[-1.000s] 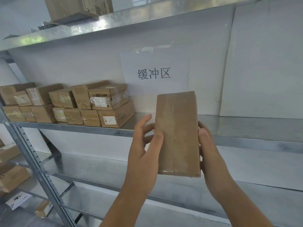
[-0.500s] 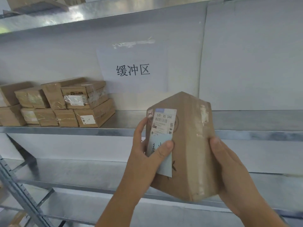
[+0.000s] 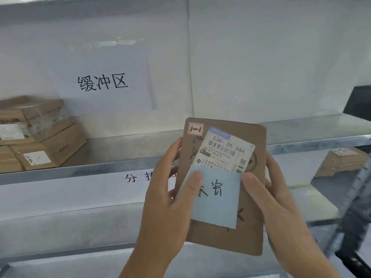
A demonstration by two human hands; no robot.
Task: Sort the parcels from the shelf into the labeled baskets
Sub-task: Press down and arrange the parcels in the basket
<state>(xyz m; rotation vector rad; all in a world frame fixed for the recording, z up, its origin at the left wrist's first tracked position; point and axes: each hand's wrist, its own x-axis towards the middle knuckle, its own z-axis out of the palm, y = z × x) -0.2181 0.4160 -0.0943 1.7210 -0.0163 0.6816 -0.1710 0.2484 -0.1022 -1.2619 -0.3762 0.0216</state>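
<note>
Parcel (image 3: 255,197) upright in front of me, label side facing, below and right of the wall sign (image 3: 102,83). My left hand (image 3: 166,199) grips its left edge, thumb on the blue slip (image 3: 218,199); my right hand (image 3: 267,199) clamps the right edge. The slip covers the shipping label (image 3: 226,151) partly, and my thumb hides part of the handwriting. Risk: I misread it and choose the wrong basket. The slip looks loosely stuck; it may peel off. No baskets in view. Stacked boxes (image 3: 40,137) sit below and left of the sign.
</note>
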